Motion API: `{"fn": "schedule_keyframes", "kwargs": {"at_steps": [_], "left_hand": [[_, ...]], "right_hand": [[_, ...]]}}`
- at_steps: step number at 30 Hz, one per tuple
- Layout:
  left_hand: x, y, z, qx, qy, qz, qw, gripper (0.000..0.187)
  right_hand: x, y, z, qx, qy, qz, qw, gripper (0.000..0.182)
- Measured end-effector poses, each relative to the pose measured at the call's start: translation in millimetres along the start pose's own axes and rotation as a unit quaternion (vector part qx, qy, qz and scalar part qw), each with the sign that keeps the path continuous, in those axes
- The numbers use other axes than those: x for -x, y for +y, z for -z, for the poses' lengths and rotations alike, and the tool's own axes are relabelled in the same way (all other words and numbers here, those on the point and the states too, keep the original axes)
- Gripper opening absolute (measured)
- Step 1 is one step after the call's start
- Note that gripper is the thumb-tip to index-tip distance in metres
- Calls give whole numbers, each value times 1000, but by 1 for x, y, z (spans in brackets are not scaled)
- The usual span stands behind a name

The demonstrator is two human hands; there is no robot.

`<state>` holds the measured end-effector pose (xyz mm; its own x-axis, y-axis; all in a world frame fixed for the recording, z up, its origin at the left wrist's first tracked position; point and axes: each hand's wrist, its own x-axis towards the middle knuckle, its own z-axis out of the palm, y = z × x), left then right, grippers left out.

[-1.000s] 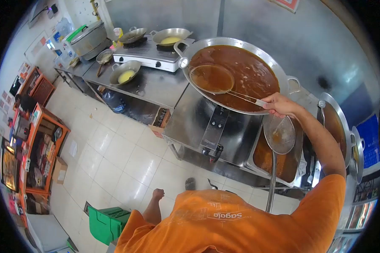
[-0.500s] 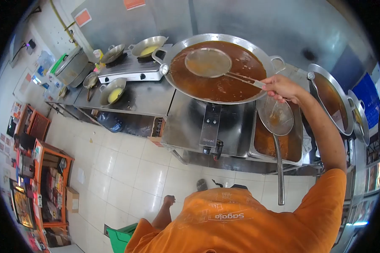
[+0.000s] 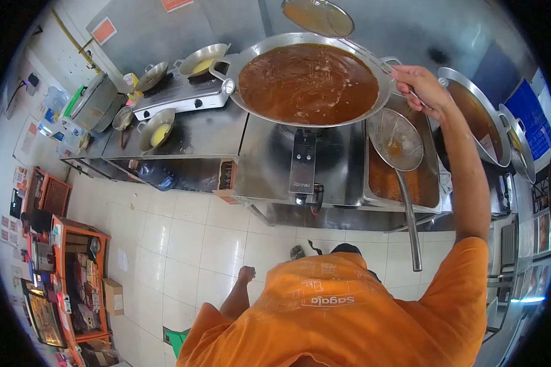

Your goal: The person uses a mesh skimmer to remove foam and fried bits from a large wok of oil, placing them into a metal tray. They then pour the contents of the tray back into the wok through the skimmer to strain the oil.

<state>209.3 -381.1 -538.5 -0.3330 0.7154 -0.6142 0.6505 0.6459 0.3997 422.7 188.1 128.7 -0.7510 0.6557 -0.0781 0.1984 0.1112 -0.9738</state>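
Observation:
My right hand [image 3: 419, 88] is closed around the long handle of a round fine-mesh strainer [image 3: 317, 17]. The mesh is raised above the far rim of a wide wok [image 3: 251, 103] filled with red-brown oil [image 3: 306, 79]. Below my right hand, a second strainer [image 3: 397, 137] with a long metal handle rests over a rectangular metal tray [image 3: 431, 199] of brownish liquid. My left hand [image 3: 247, 275] hangs low by my side, its fingers curled, with no object visible in it.
A two-burner stove [image 3: 180, 101] with small pans stands at the left, near a small pan of yellow contents [image 3: 159, 134]. Another large wok [image 3: 502, 158] of brown liquid stands at the right. An orange shelf [image 3: 79, 281] is at the lower left.
The strainer in my right hand has risen from over the oil toward the wall behind the wok. My left hand stays low by my side.

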Motion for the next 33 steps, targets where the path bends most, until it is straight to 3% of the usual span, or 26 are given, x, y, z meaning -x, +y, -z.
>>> {"fn": "schedule_keyframes", "kwargs": {"at_steps": [3, 8, 10, 11, 13, 17, 19, 21, 23, 25, 29, 33], "left_hand": [[-18, -6, -2, 116, 19, -2, 993, 20], [-13, 17, 16, 149, 32, -33, 988, 22], [9, 61, 44, 446, 19, 147, 883, 13], [9, 62, 46, 446, 18, 148, 883, 13], [6, 64, 46, 424, 16, 36, 905, 14], [7, 113, 66, 476, 45, 67, 876, 22], [5, 143, 81, 460, 65, -27, 885, 24], [22, 204, 125, 622, -41, 39, 781, 29], [36, 272, 171, 579, -140, 13, 803, 32], [38, 328, 196, 574, -214, -72, 787, 38], [54, 464, 236, 468, -278, -146, 826, 57], [63, 569, 228, 416, -284, -151, 851, 64]], "right_hand": [[-9, 37, -9, -9, 16, -33, 999, 16], [-13, 27, 7, 23, 26, -88, 996, 15], [-3, 7, 15, 54, 51, -4, 997, 14], [0, 3, 18, 53, 50, -6, 997, 14], [6, -1, 23, 6, 36, 44, 998, 13], [-8, 44, 15, 44, 60, 2, 997, 13], [-17, 57, 31, 80, 15, -37, 996, 12], [-15, 61, 35, 93, 9, -67, 993, 12], [-10, 66, 37, 104, 23, -74, 992, 12], [-14, 78, 40, 114, 17, -59, 992, 12], [-13, 87, 59, 63, 19, -74, 995, 12], [19, 91, 96, 77, 50, -44, 995, 17]]}}
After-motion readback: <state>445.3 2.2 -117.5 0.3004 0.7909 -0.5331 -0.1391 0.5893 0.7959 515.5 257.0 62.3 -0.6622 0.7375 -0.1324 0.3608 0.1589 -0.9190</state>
